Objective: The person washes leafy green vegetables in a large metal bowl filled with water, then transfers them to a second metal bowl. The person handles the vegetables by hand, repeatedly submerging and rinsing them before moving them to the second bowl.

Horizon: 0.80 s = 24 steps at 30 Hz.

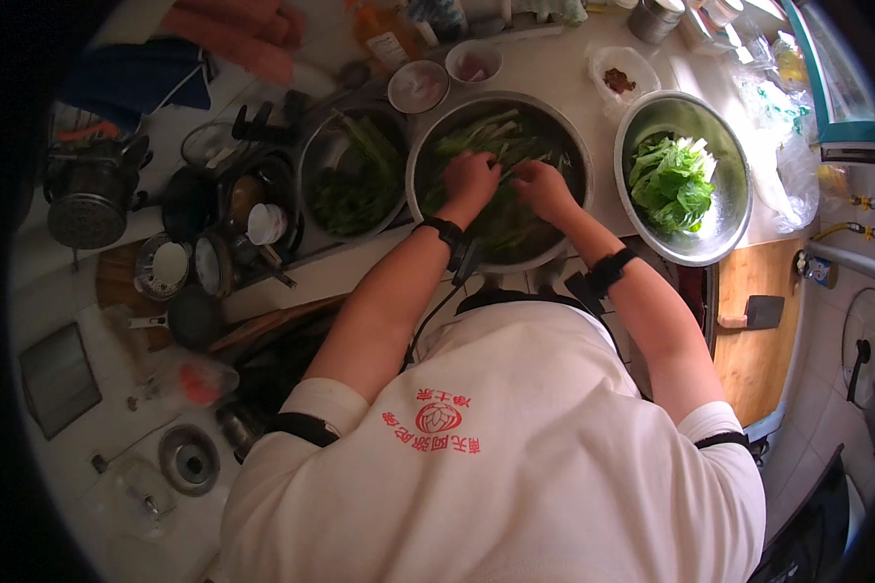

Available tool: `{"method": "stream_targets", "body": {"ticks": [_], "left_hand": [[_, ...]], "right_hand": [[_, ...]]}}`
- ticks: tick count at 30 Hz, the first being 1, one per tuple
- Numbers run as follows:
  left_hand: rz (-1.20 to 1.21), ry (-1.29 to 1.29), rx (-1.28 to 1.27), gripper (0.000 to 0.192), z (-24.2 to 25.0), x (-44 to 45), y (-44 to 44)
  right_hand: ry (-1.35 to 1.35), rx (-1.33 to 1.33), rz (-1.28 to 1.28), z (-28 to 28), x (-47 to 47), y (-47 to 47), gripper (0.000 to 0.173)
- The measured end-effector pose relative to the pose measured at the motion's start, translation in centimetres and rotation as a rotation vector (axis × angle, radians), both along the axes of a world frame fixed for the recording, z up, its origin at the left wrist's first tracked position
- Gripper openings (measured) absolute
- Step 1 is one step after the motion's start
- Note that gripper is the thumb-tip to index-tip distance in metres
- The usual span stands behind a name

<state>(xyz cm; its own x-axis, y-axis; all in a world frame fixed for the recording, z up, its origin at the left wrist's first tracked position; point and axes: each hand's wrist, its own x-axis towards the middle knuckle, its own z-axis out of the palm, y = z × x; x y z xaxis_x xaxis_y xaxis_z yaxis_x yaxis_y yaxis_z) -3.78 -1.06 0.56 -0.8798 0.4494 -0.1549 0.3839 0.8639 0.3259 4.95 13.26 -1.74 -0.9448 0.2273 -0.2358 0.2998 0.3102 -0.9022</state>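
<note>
A wide steel basin in front of me holds loose green stalks and leaves. My left hand is over its middle, fingers curled around some of the greens. Close on its right, my right hand pinches at stalks with thumb and fingertips. The small gap between both hands lies over the greens, and the fingers partly hide what they hold. To the left, a second metal bowl contains long green stalks and leaves. At right, a tilted shiny steel basin holds a pile of cut leafy greens.
Two small bowls stand behind the middle basin. A plastic-lined bowl holds something brown. Stacked dishes and pans crowd the left. A cleaver lies on a wooden board at lower right.
</note>
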Motion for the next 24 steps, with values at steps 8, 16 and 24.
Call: {"method": "stream_targets", "body": {"ticks": [8, 16, 24], "left_hand": [[0.176, -0.186, 0.435, 0.031, -1.1, -1.6, -0.8], [0.294, -0.657, 0.814, 0.032, 3.7, -2.3, -2.5], [0.186, -0.935, 0.91, 0.026, 4.3, -0.1, -0.7]], "right_hand": [[-0.195, -0.363, -0.118, 1.2, -0.2, -1.1, 0.036], [0.032, -0.113, -0.12, 3.6, 0.2, -1.2, 0.035], [-0.045, -0.208, -0.109, 4.0, 1.3, -1.0, 0.026]]}}
